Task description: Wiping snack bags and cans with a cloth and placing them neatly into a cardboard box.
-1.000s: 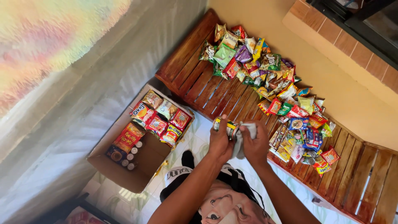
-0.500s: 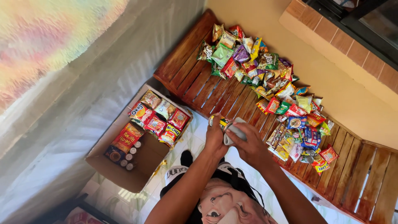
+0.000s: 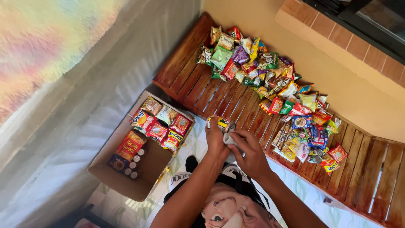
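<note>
The left hand (image 3: pixel 216 139) grasps a small yellow and dark can (image 3: pixel 222 124), its fingers wrapped around the body, just above the near edge of the long slatted wooden bench (image 3: pixel 185 80). The right hand (image 3: pixel 249 151) presses a small grey cloth (image 3: pixel 230 138) against the can, with its fingers clenched on the cloth. The can is lifted a little over the bench, not resting on it.

At the far edge of the bench, against the wall, lies a large heap of colourful snack packets (image 3: pixel 253 63), and more packets (image 3: pixel 303 131) are spread toward the right end. Beside the left end of the bench stands an open brown cardboard box (image 3: pixel 126 177), with red and yellow packets in its upper part and some small round jars (image 3: pixel 134 164) lower down.

I think the can may slip, because it is held only by one hand while the other rubs it. If it falls, it can roll between the slats or into the packets nearby.
</note>
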